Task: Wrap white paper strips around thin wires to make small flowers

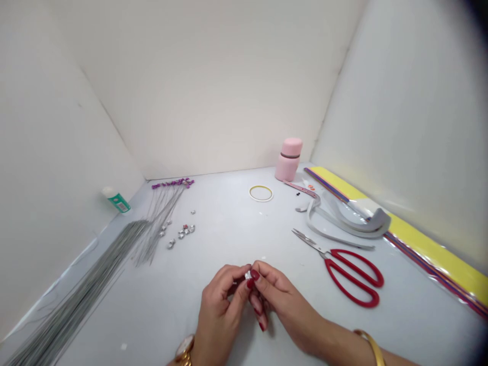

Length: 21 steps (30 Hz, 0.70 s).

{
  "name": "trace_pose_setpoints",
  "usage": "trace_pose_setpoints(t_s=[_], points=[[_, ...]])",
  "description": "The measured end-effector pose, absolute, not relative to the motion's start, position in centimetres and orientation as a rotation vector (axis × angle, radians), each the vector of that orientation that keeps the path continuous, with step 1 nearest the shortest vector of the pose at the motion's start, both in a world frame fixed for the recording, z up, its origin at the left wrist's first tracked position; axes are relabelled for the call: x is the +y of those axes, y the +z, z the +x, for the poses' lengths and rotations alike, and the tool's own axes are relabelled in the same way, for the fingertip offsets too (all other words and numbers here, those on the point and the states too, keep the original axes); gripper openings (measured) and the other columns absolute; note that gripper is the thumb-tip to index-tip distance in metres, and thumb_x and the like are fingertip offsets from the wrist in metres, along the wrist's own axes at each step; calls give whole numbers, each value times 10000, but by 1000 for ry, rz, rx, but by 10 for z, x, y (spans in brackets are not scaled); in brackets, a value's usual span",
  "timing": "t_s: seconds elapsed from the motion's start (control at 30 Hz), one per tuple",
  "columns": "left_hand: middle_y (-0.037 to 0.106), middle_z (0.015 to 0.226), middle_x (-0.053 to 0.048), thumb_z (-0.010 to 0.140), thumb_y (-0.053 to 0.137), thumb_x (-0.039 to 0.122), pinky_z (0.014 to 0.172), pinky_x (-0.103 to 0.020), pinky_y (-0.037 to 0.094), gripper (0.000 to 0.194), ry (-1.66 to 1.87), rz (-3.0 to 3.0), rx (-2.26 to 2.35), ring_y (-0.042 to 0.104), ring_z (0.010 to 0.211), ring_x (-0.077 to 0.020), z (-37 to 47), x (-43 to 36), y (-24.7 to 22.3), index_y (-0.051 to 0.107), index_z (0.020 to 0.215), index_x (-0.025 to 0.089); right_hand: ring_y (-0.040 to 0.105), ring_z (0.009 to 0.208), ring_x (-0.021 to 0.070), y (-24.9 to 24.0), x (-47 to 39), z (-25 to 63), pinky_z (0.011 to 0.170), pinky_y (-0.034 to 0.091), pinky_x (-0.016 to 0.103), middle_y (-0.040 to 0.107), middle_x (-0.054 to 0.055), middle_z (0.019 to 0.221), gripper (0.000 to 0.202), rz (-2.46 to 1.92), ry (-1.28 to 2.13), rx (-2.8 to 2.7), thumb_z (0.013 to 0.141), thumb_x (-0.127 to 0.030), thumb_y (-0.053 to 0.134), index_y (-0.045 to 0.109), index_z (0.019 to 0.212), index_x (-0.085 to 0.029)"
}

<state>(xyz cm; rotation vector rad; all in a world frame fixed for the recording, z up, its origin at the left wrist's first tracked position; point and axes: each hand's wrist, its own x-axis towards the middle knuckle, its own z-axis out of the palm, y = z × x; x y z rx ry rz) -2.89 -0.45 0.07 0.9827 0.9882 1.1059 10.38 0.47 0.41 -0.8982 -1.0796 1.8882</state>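
Note:
At the front centre of the table, my left hand (224,300) and my right hand (280,300) meet at the fingertips. Between both thumbs and index fingers is a small silvery piece (247,275), mostly covered by the fingers. Several small crumpled silver pieces (181,235) lie to the left of my hands. Farther left, purple-tipped wires (173,184) rest beside a long bundle of bare grey wires (102,269).
Red-handled scissors (327,252) lie open on the right. Behind them are grey strips (335,229), yellow packaged sheets (415,239) and a pink bottle (288,160). A roll ring (261,193) lies at the centre back; a green-and-white tube (117,200) is at the left.

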Motion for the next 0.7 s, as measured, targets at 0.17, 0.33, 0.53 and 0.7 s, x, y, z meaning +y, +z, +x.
trace_pose_setpoints(t_s=[0.17, 0.33, 0.53, 0.7], points=[[636, 777, -52, 814, 488, 193, 689, -259, 428, 175, 1142, 1617, 1154, 582, 731, -175, -35, 0, 5, 641, 898, 212, 387, 306, 35, 1, 3, 101, 340, 329, 137, 463, -76, 464, 243, -860, 1992, -960, 841, -397, 422, 419, 736, -177], [614, 795, -34, 851, 422, 195, 688, -247, 443, 183, 1112, 1723, 1129, 578, 741, -148, -37, -2, 2, 599, 896, 203, 388, 286, 42, 3, 1, 98, 306, 338, 136, 474, -69, 436, 261, -828, 2037, -852, 804, -414, 458, 412, 706, -176], [586, 738, -19, 862, 392, 192, 640, -233, 455, 184, 1146, 1742, 1150, 579, 695, -136, -34, -4, 6, 573, 893, 192, 404, 278, 36, 6, -5, 95, 307, 358, 133, 480, -65, 440, 265, -763, 2055, -831, 830, -413, 424, 417, 728, -169], [580, 702, -20, 853, 390, 182, 581, -234, 463, 170, 1201, 1799, 1166, 578, 632, -134, -32, -8, 8, 559, 838, 187, 426, 270, 38, 6, -10, 91, 296, 365, 119, 499, -62, 433, 270, -724, 2098, -807, 824, -430, 437, 406, 757, -170]])
